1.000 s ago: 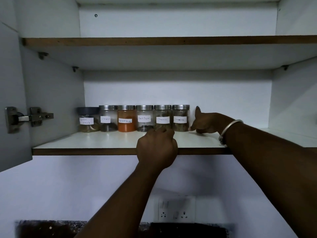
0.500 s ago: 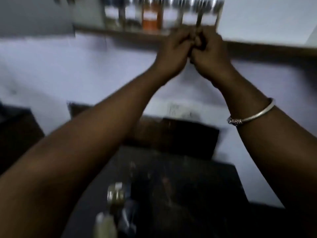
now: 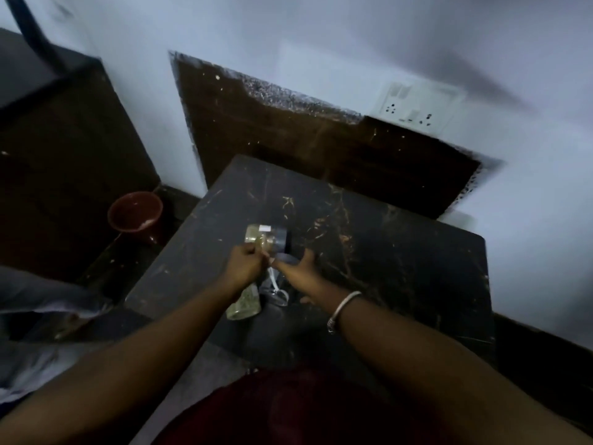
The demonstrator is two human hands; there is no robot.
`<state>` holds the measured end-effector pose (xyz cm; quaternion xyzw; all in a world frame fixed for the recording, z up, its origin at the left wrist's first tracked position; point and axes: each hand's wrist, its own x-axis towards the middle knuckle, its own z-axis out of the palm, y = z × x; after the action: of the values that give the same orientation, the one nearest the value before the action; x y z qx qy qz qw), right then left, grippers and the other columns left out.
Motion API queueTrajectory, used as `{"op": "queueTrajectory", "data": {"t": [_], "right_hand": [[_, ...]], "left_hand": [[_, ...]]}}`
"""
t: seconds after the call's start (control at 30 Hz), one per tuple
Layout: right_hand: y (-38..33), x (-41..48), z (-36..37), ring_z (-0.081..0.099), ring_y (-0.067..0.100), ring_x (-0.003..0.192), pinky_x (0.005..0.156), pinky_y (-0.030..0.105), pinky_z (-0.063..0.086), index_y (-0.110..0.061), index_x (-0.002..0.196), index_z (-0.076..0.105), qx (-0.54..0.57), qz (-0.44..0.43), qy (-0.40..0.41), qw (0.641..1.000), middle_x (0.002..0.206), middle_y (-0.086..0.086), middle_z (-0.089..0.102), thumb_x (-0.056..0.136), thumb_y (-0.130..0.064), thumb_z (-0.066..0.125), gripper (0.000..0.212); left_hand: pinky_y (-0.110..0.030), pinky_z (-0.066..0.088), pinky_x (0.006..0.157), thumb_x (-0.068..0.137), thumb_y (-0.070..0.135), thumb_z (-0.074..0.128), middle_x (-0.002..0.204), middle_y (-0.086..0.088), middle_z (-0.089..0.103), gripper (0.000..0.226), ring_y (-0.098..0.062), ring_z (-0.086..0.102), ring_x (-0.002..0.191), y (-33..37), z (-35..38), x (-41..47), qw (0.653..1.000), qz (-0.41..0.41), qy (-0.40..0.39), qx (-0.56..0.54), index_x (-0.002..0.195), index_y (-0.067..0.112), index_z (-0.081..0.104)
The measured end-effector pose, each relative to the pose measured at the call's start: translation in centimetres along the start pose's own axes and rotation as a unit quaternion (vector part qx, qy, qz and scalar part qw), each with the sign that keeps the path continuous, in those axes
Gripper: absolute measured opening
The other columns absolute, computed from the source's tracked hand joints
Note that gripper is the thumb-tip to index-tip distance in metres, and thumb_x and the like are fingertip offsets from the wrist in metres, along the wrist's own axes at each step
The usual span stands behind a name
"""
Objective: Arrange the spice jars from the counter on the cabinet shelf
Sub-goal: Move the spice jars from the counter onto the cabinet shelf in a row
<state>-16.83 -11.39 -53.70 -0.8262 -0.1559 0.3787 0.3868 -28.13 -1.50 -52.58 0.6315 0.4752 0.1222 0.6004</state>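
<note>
Both hands, the left hand point(image 3: 245, 263) and right hand point(image 3: 296, 268) half-open, reach for a spice jar point(image 3: 266, 239) at twelve o'clock; next, grasp and lift.

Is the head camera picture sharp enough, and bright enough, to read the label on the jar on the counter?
No. In the head view the light is dim and motion blur smears everything; the jar shows only a small white patch for a label, unreadable; the left hand and right hand have soft edges; the dark counter hides detail.
</note>
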Motion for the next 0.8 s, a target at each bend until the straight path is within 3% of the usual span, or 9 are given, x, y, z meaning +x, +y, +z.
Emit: {"op": "queueTrajectory", "data": {"t": [0.07, 0.13, 0.3, 0.4, 0.5, 0.57, 0.63, 0.73, 0.8], "right_hand": [[0.5, 0.0, 2.1, 0.047, 0.035, 0.141, 0.112, 0.049, 0.046, -0.019, 0.161, 0.012, -0.044, 0.057, 0.01, 0.997, 0.16, 0.013, 0.038, 0.069, -0.058, 0.086, 0.125], [1.1, 0.5, 3.0, 0.042, 0.038, 0.145, 0.117, 0.049, 0.042, -0.017, 0.163, 0.005, -0.05, 0.069, 0.013, 0.996, 0.162, 0.018, 0.034, 0.073, -0.047, 0.088, 0.126], [2.0, -0.1, 1.7, 0.062, 0.036, 0.125, 0.105, 0.05, 0.053, -0.014, 0.153, 0.027, 0.096, 0.089, 0.028, 0.991, 0.145, 0.019, 0.055, 0.079, -0.017, 0.086, 0.095], [1.2, -2.0, -1.8, 0.067, 0.032, 0.11, 0.086, 0.048, 0.061, -0.018, 0.151, 0.027, 0.153, 0.102, -0.013, 0.983, 0.136, 0.017, 0.059, 0.086, -0.02, 0.08, 0.084], [0.5, -4.6, -6.0, 0.067, 0.038, 0.114, 0.097, 0.057, 0.056, -0.019, 0.148, 0.035, 0.254, 0.067, -0.082, 0.961, 0.128, 0.017, 0.064, 0.095, -0.016, 0.066, 0.062], [0.3, -6.5, -8.3, 0.068, 0.038, 0.114, 0.092, 0.052, 0.057, -0.014, 0.14, 0.05, 0.354, 0.027, -0.11, 0.928, 0.126, 0.019, 0.067, 0.098, -0.016, 0.055, 0.043], [0.1, -8.3, -9.6, 0.068, 0.036, 0.107, 0.084, 0.046, 0.058, -0.008, 0.136, 0.058, 0.447, 0.001, -0.124, 0.886, 0.127, 0.024, 0.066, 0.089, -0.022, 0.054, 0.05], [0.3, -10.0, -11.7, 0.062, 0.042, 0.116, 0.089, 0.05, 0.058, -0.006, 0.144, 0.054, 0.517, -0.033, -0.104, 0.849, 0.137, 0.029, 0.061, 0.081, -0.027, 0.054, 0.066], [0.2, -10.7, -12.3, 0.061, 0.041, 0.121, 0.093, 0.05, 0.057, -0.013, 0.137, 0.062, 0.489, -0.056, -0.07, 0.868, 0.136, 0.026, 0.064, 0.088, -0.028, 0.046, 0.054]], "left_hand": [[-0.02, 0.05, 0.051, 0.093, -0.006, 0.058, 0.066, -0.012, 0.069, 0.028, -0.012, 0.065, 0.054, -1.7, -0.9, -0.7, 1.0, -0.017, 0.004, -0.012, 0.072, 0.004, 0.074], [-0.018, 0.049, 0.053, 0.094, -0.007, 0.057, 0.069, -0.011, 0.067, 0.027, -0.012, 0.064, 0.059, -2.6, -1.5, -1.0, 1.0, -0.025, 0.006, -0.013, 0.073, 0.004, 0.071], [-0.016, 0.047, 0.049, 0.099, -0.002, 0.055, 0.078, -0.008, 0.067, 0.025, -0.015, 0.059, 0.064, -2.8, -3.2, -0.5, 0.999, -0.049, -0.011, -0.011, 0.081, 0.008, 0.07], [-0.023, 0.047, 0.056, 0.102, 0.003, 0.053, 0.081, -0.009, 0.067, 0.022, -0.018, 0.06, 0.068, -1.5, -2.5, -0.4, 0.996, -0.061, -0.04, -0.054, 0.087, 0.01, 0.067], [-0.034, 0.054, 0.075, 0.106, 0.024, 0.052, 0.098, -0.011, 0.071, 0.018, -0.025, 0.067, 0.082, 0.9, -0.4, -1.0, 0.986, -0.059, -0.125, -0.097, 0.107, 0.012, 0.065], [-0.044, 0.057, 0.093, 0.105, 0.043, 0.052, 0.117, -0.012, 0.075, 0.039, -0.031, 0.072, 0.105, 2.7, 1.7, -1.8, 0.958, -0.066, -0.225, -0.165, 0.125, 0.013, 0.066], [-0.048, 0.056, 0.101, 0.099, 0.053, 0.057, 0.13, -0.017, 0.072, 0.053, -0.033, 0.069, 0.12, 4.4, 3.5, -2.9, 0.906, -0.072, -0.325, -0.262, 0.133, 0.014, 0.068], [-0.044, 0.059, 0.094, 0.084, 0.057, 0.076, 0.13, -0.021, 0.07, 0.067, -0.033, 0.071, 0.116, 7.6, 6.3, -4.5, 0.859, -0.07, -0.391, -0.323, 0.132, 0.01, 0.069], [-0.046, 0.058, 0.093, 0.076, 0.056, 0.083, 0.128, -0.022, 0.07, 0.078, -0.033, 0.071, 0.113, 8.8, 7.3, -5.0, 0.853, -0.066, -0.399, -0.329, 0.135, 0.008, 0.066]]}}
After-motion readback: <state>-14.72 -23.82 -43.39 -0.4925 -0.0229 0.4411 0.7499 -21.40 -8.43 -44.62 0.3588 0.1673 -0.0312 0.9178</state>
